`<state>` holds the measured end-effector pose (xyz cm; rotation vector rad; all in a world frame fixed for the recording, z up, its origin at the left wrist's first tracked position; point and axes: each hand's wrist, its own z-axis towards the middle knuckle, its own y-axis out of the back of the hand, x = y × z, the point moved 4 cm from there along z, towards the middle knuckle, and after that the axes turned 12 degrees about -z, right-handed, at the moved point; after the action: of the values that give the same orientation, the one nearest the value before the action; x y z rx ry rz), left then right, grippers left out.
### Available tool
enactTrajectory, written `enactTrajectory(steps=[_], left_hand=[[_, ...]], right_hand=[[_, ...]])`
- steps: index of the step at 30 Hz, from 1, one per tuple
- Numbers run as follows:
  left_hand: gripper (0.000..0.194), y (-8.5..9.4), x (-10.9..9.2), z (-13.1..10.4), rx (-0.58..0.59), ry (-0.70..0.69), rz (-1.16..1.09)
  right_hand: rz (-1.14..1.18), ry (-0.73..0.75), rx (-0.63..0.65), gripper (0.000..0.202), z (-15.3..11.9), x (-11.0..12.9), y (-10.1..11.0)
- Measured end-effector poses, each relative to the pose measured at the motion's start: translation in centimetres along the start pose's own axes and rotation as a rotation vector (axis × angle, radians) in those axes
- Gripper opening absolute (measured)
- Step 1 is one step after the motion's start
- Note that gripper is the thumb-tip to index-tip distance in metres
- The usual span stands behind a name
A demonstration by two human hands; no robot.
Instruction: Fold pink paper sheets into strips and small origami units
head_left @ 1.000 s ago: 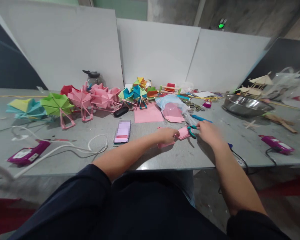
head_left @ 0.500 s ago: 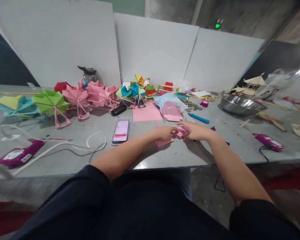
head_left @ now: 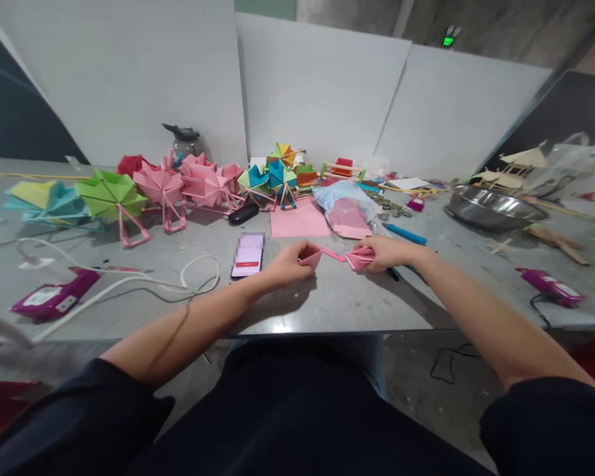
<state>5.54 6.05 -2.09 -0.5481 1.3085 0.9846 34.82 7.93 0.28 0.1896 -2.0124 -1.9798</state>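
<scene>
My left hand (head_left: 293, 262) pinches a piece of pink paper (head_left: 310, 258) just above the grey table. Opposite it, my right hand (head_left: 381, 254) grips a folded pink paper bundle (head_left: 358, 258) with several pleated layers showing. Between the two hands is a narrow pink paper strip (head_left: 333, 254); whether either hand touches it I cannot tell. Under the right hand a dark pen-like object (head_left: 393, 273) partly shows. Behind the hands lie a flat pink sheet (head_left: 297, 219) and a clear plastic bag (head_left: 344, 197) with pink paper in it.
Left of my hands lies a phone (head_left: 248, 256), with a white cable (head_left: 149, 281) and a purple device (head_left: 54, 296) further out. Folded paper umbrellas (head_left: 113, 196) line the back. To the right are a blue pen-shaped tool (head_left: 405, 233), a metal bowl (head_left: 496, 210) and another purple device (head_left: 550, 288).
My hands were together at the folded pink paper and have moved apart. The left hand went left with a pink piece. The pink sheet lying beneath that hand no longer shows there.
</scene>
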Motion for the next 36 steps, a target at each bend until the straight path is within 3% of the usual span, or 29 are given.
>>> enactTrajectory(steps=[3,6,9,12,14,17,20,26,30,36], left_hand=[[0.03,-1.7,1.3,0.0,0.09,0.042,-0.199],[0.043,-2.8,1.9,0.6,0.056,0.074,-0.534],[0.042,-2.5,2.3,1.0,-0.14,0.127,-0.667],[0.037,-1.2,2.0,1.1,-0.374,0.183,-0.713],[0.029,-0.8,1.6,1.2,-0.415,0.268,-0.849],[0.046,-0.8,1.2,1.4,-0.322,0.378,-1.034],[0.051,-0.7,1.3,1.2,-0.236,0.37,-1.085],[0.018,0.1,2.3,1.3,-0.216,0.337,-0.949],[0.023,0.8,1.9,1.2,-0.264,0.305,-0.878],[0.042,0.7,0.8,0.4,-0.128,0.269,-0.786]], right_hand=[[0.156,-0.015,0.116,0.052,-0.7,0.4,0.0],[0.348,-0.013,-0.034,0.055,-1.1,0.8,1.1],[0.537,0.018,-0.166,0.062,-0.6,2.3,1.7],[0.701,0.069,-0.186,0.064,1.1,5.6,1.0],[0.78,0.109,-0.157,0.064,2.7,8.4,-0.1],[0.859,0.094,-0.128,0.065,4.8,11.7,-2.1],[0.841,0.032,-0.179,0.059,6.0,12.9,-3.7],[0.95,-0.018,-0.217,0.058,5.9,11.8,-4.9],[0.969,0.001,-0.269,0.056,5.6,10.9,-4.4],[0.954,0.04,-0.295,0.058,5.4,10.8,-3.8]])
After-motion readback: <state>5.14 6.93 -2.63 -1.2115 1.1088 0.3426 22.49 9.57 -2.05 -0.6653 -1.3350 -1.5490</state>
